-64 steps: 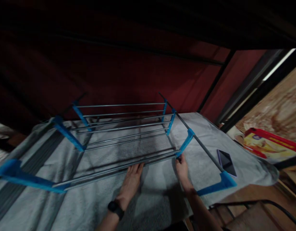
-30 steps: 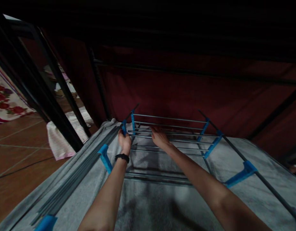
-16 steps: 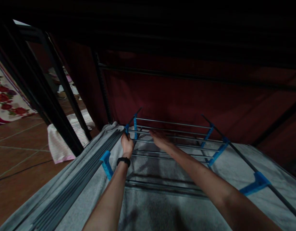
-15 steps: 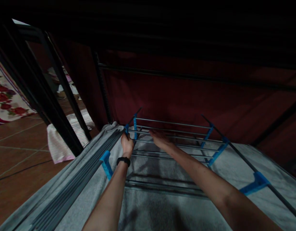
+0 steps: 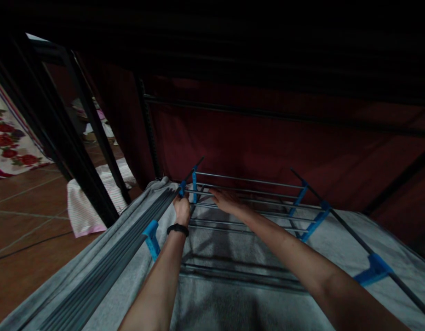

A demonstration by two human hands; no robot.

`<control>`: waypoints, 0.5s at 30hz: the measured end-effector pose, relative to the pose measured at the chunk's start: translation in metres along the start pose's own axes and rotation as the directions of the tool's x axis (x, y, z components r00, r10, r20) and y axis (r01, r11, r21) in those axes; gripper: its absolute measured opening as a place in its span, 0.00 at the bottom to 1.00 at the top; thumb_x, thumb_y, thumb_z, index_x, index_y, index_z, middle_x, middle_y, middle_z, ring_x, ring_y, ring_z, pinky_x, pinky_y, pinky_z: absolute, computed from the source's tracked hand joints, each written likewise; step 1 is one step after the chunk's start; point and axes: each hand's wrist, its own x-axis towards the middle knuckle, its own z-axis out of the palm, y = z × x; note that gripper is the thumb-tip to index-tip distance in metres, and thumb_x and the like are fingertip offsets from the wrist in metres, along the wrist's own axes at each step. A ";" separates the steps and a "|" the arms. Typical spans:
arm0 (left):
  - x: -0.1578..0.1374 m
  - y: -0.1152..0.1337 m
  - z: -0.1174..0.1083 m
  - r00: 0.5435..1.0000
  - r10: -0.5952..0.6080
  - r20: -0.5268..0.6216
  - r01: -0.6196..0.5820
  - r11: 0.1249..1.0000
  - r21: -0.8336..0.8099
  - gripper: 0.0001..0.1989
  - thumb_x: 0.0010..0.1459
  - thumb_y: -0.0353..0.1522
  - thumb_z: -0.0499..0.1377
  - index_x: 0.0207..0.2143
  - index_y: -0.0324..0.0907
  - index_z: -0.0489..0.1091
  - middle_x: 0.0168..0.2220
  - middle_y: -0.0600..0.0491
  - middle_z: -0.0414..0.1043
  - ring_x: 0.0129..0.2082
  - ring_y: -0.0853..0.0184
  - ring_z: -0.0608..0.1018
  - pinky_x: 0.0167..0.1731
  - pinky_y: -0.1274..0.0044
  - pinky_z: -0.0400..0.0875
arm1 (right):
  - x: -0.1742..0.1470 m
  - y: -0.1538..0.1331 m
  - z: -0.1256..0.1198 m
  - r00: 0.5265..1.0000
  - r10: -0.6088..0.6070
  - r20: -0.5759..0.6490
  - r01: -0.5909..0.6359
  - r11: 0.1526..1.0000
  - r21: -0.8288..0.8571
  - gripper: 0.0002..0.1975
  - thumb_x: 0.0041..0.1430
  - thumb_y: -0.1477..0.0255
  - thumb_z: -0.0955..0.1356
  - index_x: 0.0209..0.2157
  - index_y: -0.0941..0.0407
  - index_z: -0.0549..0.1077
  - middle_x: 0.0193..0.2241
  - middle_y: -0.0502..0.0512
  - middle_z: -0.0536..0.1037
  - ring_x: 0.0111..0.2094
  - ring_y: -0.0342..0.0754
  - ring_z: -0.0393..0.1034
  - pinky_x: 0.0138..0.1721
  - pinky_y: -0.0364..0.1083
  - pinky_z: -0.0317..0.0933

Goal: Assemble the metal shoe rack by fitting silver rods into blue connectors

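Observation:
A partly assembled rack of metal rods and blue plastic brackets lies on a grey bed cover. My left hand [image 5: 181, 208], with a black band on its wrist, is closed round the rack's left side, just below a blue bracket [image 5: 182, 187]. Its fingertips are partly hidden. My right hand [image 5: 224, 200] reaches across the rack, its fingers closed over a metal rod [image 5: 200, 192] near that rod's left end; the rods behind it are partly covered. Another blue bracket [image 5: 152, 239] sits nearer on the left side pole, and one more blue bracket [image 5: 374, 269] on the right pole.
A bundle of grey rods [image 5: 105, 271] lies along the bed's left edge. Black bed posts [image 5: 95, 124] stand at left, with dark red cloth [image 5: 250, 138] behind the rack. A striped cloth [image 5: 84, 207] hangs over the tiled floor [image 5: 26, 230].
My right hand has slid slightly left along the rod, towards the left bracket. My left hand stays at the same place on the rack. The view has shifted a little.

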 end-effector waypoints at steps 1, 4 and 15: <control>0.000 0.000 0.001 1.000 -0.014 -0.005 0.014 1.000 -0.021 0.09 0.53 0.32 0.59 0.39 0.42 0.73 0.39 0.48 0.77 0.45 0.57 0.79 0.56 0.63 0.72 | 0.002 -0.004 -0.001 1.000 -0.025 -0.002 0.025 1.000 0.011 0.23 0.72 0.70 0.61 0.65 0.48 0.67 0.63 0.52 0.73 0.61 0.53 0.69 0.62 0.51 0.61; 0.001 0.001 0.003 0.999 -0.040 -0.016 0.038 0.997 -0.069 0.08 0.52 0.31 0.60 0.36 0.42 0.72 0.38 0.50 0.76 0.45 0.59 0.79 0.57 0.64 0.71 | 0.014 -0.019 -0.002 0.997 -0.075 0.000 0.075 0.997 0.024 0.24 0.71 0.72 0.60 0.67 0.49 0.65 0.65 0.53 0.70 0.63 0.51 0.67 0.63 0.49 0.61; 0.005 -0.001 0.004 0.998 -0.069 -0.007 0.067 0.985 -0.157 0.09 0.47 0.26 0.53 0.32 0.41 0.69 0.33 0.50 0.76 0.39 0.63 0.80 0.50 0.67 0.74 | 0.071 -0.080 0.004 0.997 0.069 0.038 -0.074 0.985 0.156 0.19 0.71 0.64 0.60 0.57 0.56 0.68 0.56 0.60 0.78 0.56 0.54 0.74 0.55 0.52 0.66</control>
